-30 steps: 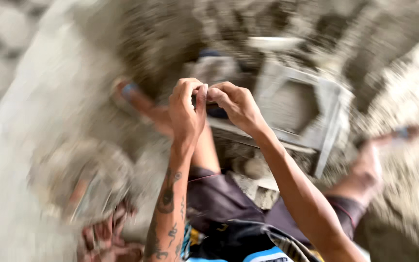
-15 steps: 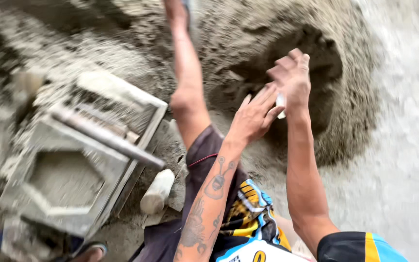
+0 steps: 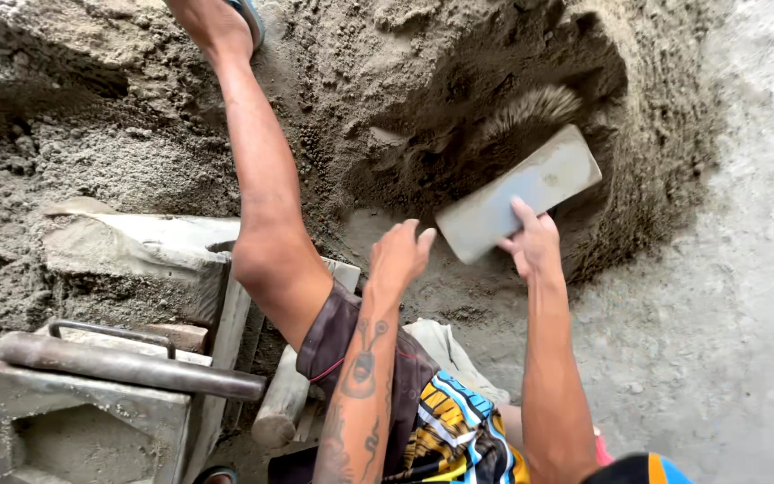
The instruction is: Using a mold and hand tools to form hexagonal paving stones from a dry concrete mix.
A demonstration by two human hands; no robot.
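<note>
My right hand (image 3: 531, 246) grips the near end of a flat grey rectangular scoop (image 3: 520, 192), whose far end points into the hollowed face of a damp sand-cement pile (image 3: 494, 81). My left hand (image 3: 399, 255) hovers just left of the scoop, fingers loosely curled, holding nothing. My left forearm is tattooed. My bare left leg (image 3: 262, 179) stretches up across the pile, its sandalled foot at the top edge.
A grey metal block mould (image 3: 73, 421) with a thick steel bar handle (image 3: 127, 367) sits at the lower left, caked with mix. A wooden handle (image 3: 281, 403) lies beside it. Pale concrete floor (image 3: 745, 314) runs along the right.
The view has swung from the mould to the pile. My right hand now holds the flat scoop at the hollow; my left hand has come off it.
</note>
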